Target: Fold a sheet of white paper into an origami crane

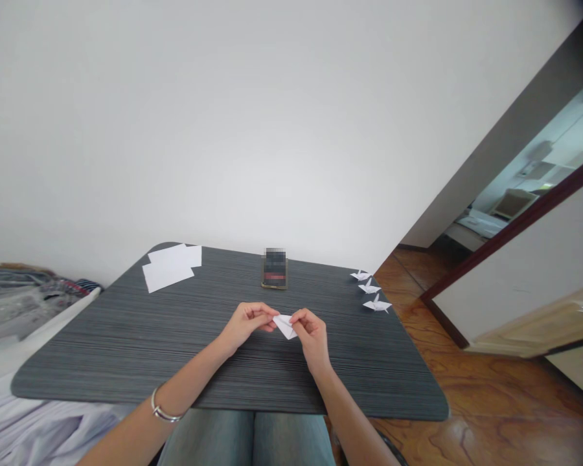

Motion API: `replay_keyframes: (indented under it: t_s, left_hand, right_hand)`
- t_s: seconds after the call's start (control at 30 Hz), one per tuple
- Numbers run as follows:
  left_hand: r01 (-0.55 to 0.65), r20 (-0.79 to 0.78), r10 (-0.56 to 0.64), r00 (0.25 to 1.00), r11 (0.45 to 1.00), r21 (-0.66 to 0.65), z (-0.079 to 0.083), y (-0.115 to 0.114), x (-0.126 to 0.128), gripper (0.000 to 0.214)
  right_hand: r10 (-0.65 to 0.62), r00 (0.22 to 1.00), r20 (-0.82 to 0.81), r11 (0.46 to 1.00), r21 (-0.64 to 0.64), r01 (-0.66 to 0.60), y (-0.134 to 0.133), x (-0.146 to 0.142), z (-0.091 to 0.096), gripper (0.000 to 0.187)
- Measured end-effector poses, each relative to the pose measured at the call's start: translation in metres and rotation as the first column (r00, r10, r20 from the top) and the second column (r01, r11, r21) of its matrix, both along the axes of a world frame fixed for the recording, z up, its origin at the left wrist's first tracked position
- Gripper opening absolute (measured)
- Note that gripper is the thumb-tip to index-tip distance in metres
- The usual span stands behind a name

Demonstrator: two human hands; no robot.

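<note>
A small folded white paper (285, 325) is held just above the dark striped table (126, 349), near its middle. My left hand (249, 320) pinches the paper's left tip with closed fingers. My right hand (312, 330) pinches its right side, fingers curled round the fold. A silver bracelet (162, 409) sits on my left wrist.
Three folded paper cranes (370, 290) stand in a row near the table's right edge. A few white sheets (171, 265) lie at the far left corner. A phone (274, 268) leans upright at the far middle. Clothes are piled to the left; an open doorway is at right.
</note>
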State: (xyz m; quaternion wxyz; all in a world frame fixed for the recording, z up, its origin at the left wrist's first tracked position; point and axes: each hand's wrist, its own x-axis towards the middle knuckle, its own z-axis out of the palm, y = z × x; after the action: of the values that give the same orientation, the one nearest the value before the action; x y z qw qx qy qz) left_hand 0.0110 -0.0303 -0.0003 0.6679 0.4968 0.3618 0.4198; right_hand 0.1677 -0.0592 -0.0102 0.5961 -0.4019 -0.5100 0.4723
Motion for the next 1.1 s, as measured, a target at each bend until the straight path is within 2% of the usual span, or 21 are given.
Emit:
replay_keyframes:
  t_s: [0.33,0.63,0.8,1.0,1.1]
  left_hand:
    - [0.008,0.071,-0.005,0.997,0.999,-0.046,0.006,-0.001,0.000,0.028]
    - [0.075,-0.024,-0.076,0.997,0.995,-0.072,-0.002,-0.001,0.005,0.027]
    - [0.073,-0.034,-0.074,0.997,0.997,-0.024,0.001,-0.002,0.004,0.026]
    - [0.055,-0.066,-0.050,0.997,0.996,0.065,-0.003,-0.002,0.004,0.024]
    - [0.035,-0.089,-0.025,0.996,0.992,0.120,-0.005,-0.002,0.004,0.024]
  right_hand:
    - [-0.072,0.988,0.136,0.995,0.079,0.062,-0.001,0.001,-0.005,0.009]
    - [-0.090,0.975,0.205,0.990,0.123,0.066,-0.003,-0.002,-0.006,0.011]
    - [-0.086,0.979,0.187,0.991,0.120,0.064,-0.003,-0.001,-0.005,0.010]
    - [-0.065,0.986,0.152,0.993,0.108,0.049,-0.005,-0.001,0.000,0.013]
    - [-0.074,0.992,0.097,0.996,0.050,0.069,-0.004,-0.001,0.001,0.011]
